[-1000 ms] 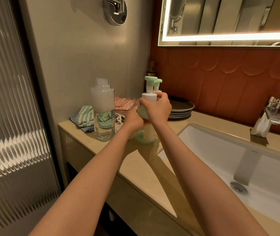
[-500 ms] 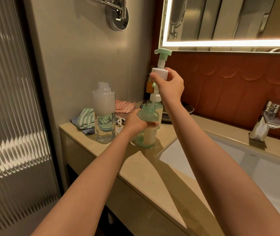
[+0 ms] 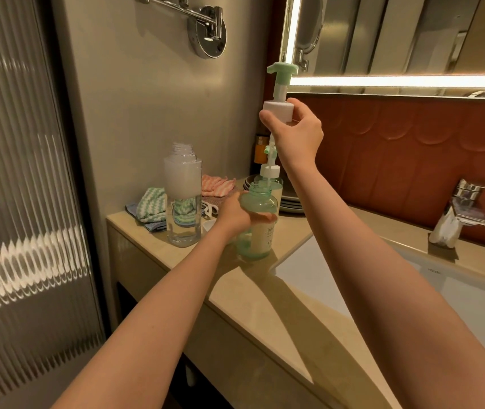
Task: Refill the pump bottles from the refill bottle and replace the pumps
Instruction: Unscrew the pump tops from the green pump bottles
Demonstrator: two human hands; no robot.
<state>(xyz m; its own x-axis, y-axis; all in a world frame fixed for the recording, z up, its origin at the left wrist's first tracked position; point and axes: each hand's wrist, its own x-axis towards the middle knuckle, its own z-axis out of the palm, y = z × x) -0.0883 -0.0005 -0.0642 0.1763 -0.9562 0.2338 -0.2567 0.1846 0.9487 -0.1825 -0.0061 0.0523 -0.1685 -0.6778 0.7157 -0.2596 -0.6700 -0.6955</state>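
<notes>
Right hand (image 3: pixel 297 137) grips white-collared, green-headed plastic pump (image 3: pixel 278 110) upright, directly above open translucent green plastic bottle (image 3: pixel 257 231) gripped by left hand (image 3: pixel 232 215)

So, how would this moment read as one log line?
left hand grips green plastic bottle | right hand holds white-green pump above it

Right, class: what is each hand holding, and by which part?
The right hand pinches the pump by its white collar. The left hand grips the bottle round its upper body, just below the shoulder.
</notes>
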